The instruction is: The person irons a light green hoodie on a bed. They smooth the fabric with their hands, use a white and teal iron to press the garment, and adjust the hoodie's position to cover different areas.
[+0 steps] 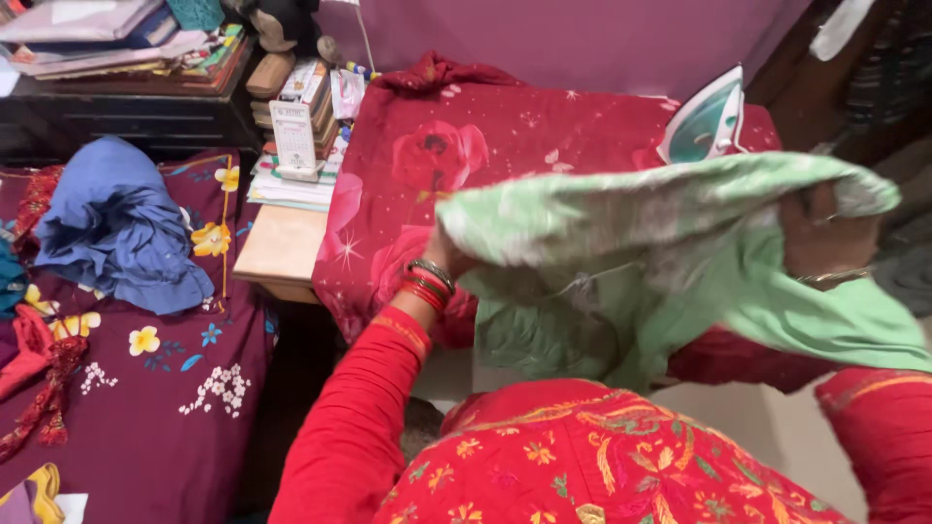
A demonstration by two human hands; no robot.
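Green cloth (621, 252) is held up in the air above the table (282, 247) with its red flowered cover (427, 155), stretched between the left hand (449, 260) and the right hand (825, 233), each closed on an edge though partly hidden by folds. Spreading seems in hand; lowering it flat near the upright iron (707, 121) would be called for next.

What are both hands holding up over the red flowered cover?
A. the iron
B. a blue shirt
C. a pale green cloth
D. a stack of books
C: the pale green cloth is lifted between the left hand and the right hand, while the iron stands untouched behind it.
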